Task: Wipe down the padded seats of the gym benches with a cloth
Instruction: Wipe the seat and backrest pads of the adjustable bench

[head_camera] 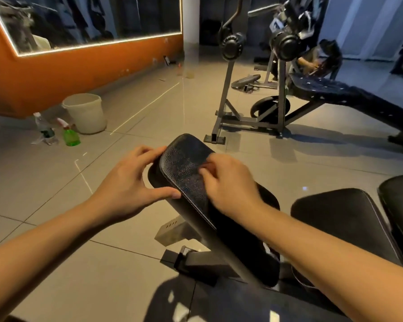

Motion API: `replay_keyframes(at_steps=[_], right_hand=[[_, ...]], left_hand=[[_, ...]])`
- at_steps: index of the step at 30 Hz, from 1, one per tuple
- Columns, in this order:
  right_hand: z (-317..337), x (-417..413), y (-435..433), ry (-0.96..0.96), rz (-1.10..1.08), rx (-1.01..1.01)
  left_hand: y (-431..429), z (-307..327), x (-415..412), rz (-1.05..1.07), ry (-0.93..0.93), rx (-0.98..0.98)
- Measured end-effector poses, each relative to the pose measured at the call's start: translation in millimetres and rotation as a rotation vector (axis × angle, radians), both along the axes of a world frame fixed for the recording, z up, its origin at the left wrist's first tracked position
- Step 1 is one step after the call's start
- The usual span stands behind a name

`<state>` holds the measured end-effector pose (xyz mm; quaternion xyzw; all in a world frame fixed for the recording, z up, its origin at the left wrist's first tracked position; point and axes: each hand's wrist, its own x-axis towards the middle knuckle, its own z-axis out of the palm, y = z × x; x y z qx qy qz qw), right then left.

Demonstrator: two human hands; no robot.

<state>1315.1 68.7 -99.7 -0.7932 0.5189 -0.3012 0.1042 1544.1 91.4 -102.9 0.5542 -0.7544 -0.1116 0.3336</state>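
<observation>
At the middle of the tiled floor (79, 196), the narrow black padded seat (186, 168) rises tilted on its metal frame (203, 263). The left hand (130, 182) grips its left edge, fingers curled over the far rim and thumb pressed against the side. The right hand (228, 184) lies on top of the padding with its fingers bent; blur hides whether a cloth sits under them. Just to the right stands another black pad (342, 219). Off to the left, a white bucket (85, 112), a green spray bottle (70, 134) and a clear bottle (43, 127) sit below the orange wall (68, 73). A barbell bench (335, 91) stands ahead on the right, well apart.
</observation>
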Motion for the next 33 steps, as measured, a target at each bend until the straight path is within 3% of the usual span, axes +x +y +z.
replay_keyframes(at_steps=[3, 5, 8, 10, 12, 14, 17, 19, 22, 24, 30, 33], right_hand=[[6.4, 13.2, 14.1, 0.001, 0.246, -0.136], [-6.9, -8.4, -9.2, 0.009, 0.125, -0.102], [-28.7, -56.1, -47.5, 0.085, -0.234, 0.118], [-31.8, -62.5, -52.4, 0.109, -0.326, 0.149], [-16.6, -32.5, -38.5, 0.056, -0.228, 0.076], [4.5, 7.8, -14.3, -0.037, 0.024, -0.032], [15.1, 30.0, 1.2, 0.006, 0.252, -0.201], [2.3, 8.0, -21.8, -0.008, 0.124, -0.144], [-15.4, -37.0, -57.4, 0.032, -0.259, 0.092], [-15.2, -35.4, -55.5, 0.091, -0.33, 0.098], [15.2, 24.2, 11.6, 0.033, 0.264, -0.173], [-10.2, -18.3, -19.7, 0.044, 0.049, -0.079]], left_hand=[[-1.0, 0.8, 0.3, 0.002, -0.007, 0.011], [-1.9, -0.3, 1.0, 0.0, 0.009, 0.006], [-0.1, -1.1, 1.4, -0.009, 0.002, -0.01], [0.3, 0.2, 0.4, -0.004, 0.001, -0.024], [-0.2, 1.8, 0.2, 0.003, 0.011, -0.025], [1.3, 3.0, -2.4, 0.0, -0.005, -0.018], [3.5, 3.1, -4.3, 0.026, -0.013, 0.006], [3.9, 2.5, -4.0, 0.021, -0.005, -0.005], [4.2, 1.3, -2.0, 0.016, 0.01, 0.004], [3.8, 2.1, -2.1, 0.021, 0.01, 0.001], [-0.1, 3.8, -0.9, 0.005, 0.003, 0.021], [-1.3, 1.4, 0.8, 0.022, 0.02, 0.014]])
